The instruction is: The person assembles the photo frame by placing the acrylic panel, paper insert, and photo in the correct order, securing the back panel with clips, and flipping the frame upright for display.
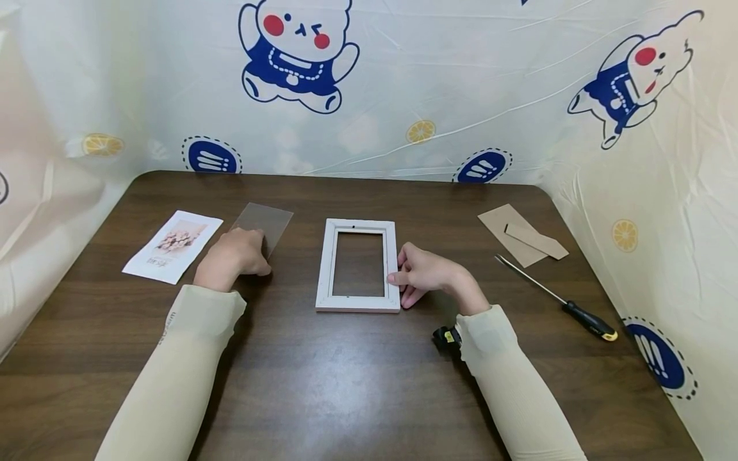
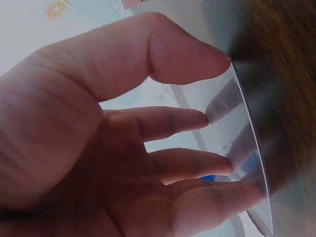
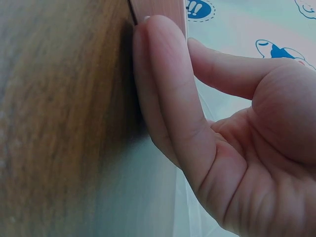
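A clear plastic sheet (image 1: 271, 221) lies at the left of the table under my left hand (image 1: 236, 256). In the left wrist view, the thumb touches the sheet's edge and the other fingers (image 2: 187, 163) reach onto its surface, fairly straight and spread apart from the thumb. A white picture frame (image 1: 327, 269) lies flat in the middle, its opening showing the bare tabletop. My right hand (image 1: 423, 272) pinches the frame's right side, thumb on top and fingers along the outer edge. That edge shows at the fingertips (image 3: 165, 39) in the right wrist view.
Left of the sheet lies a white printed card (image 1: 175, 246) with a flower picture. A brown backing board (image 1: 507, 227) with a stand leg (image 1: 539, 242) is at the right. Below it lies a screwdriver (image 1: 585, 317). A patterned curtain (image 1: 392, 83) rises behind the table.
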Motion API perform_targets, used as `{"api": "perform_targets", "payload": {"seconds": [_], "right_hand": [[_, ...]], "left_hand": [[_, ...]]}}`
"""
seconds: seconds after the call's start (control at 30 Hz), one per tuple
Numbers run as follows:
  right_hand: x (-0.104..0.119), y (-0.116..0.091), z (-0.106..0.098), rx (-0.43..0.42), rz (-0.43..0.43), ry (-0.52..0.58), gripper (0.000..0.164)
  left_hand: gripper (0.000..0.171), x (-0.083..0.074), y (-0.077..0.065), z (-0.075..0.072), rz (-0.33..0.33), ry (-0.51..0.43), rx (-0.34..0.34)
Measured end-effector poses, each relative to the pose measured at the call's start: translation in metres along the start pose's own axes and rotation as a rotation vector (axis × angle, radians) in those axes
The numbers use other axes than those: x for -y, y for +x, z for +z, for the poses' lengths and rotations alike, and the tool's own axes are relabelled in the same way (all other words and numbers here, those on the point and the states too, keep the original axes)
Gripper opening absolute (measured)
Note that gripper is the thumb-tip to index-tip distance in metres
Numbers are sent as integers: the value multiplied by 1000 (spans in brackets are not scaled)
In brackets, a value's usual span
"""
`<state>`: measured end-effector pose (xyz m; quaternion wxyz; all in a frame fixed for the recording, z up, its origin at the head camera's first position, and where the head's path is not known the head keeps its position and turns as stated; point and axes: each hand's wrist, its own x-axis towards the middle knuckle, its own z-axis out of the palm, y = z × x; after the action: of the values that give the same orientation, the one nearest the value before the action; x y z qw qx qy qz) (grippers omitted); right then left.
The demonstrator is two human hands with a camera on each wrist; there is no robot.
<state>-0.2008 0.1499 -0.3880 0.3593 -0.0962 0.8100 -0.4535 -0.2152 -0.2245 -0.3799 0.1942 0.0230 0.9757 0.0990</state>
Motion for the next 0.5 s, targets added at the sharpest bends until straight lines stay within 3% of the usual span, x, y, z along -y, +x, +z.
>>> {"api": "perform_targets", "payload": {"seconds": [0.17, 0.3, 0.4, 0.5], "right_hand": [[0, 0, 0, 1, -1, 0, 38], [-1, 0, 0, 2, 3, 0, 39], [-1, 0, 0, 4, 3, 0, 38], [-1, 0, -1, 3, 0, -1, 38]], "left_hand": [[57, 18, 25, 16, 2, 24, -25], [59, 8, 16, 16, 8, 4, -72], [61, -11, -4, 8, 29, -12, -94], [60, -23, -15, 5, 34, -6, -124]]}}
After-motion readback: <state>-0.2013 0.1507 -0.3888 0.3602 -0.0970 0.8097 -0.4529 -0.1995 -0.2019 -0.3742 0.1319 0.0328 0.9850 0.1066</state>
